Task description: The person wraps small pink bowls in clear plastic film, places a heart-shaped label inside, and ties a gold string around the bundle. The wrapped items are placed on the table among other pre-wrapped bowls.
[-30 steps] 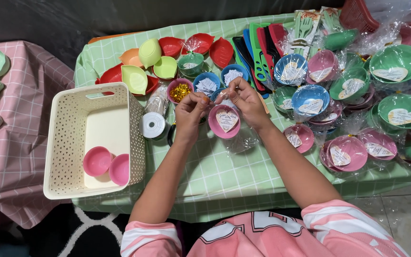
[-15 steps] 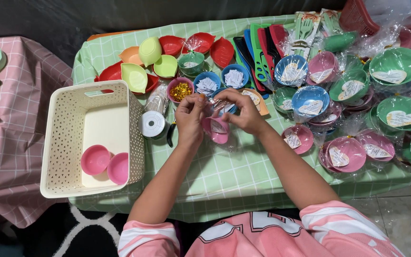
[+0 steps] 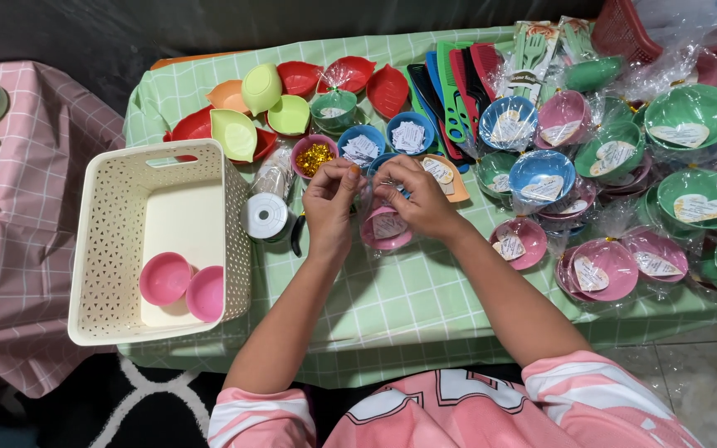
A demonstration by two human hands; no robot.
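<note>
Since a second ago, I am pulling the wrapped pink bowl (image 3: 387, 226) nearer and gathering its clear film; my left hand (image 3: 331, 199) and right hand (image 3: 412, 195) are pinching the film's top above the desk (image 3: 392, 307). A white heart label is lying inside. Left, the cream basket (image 3: 101, 249) is holding two pink bowls (image 3: 182, 284).
</note>
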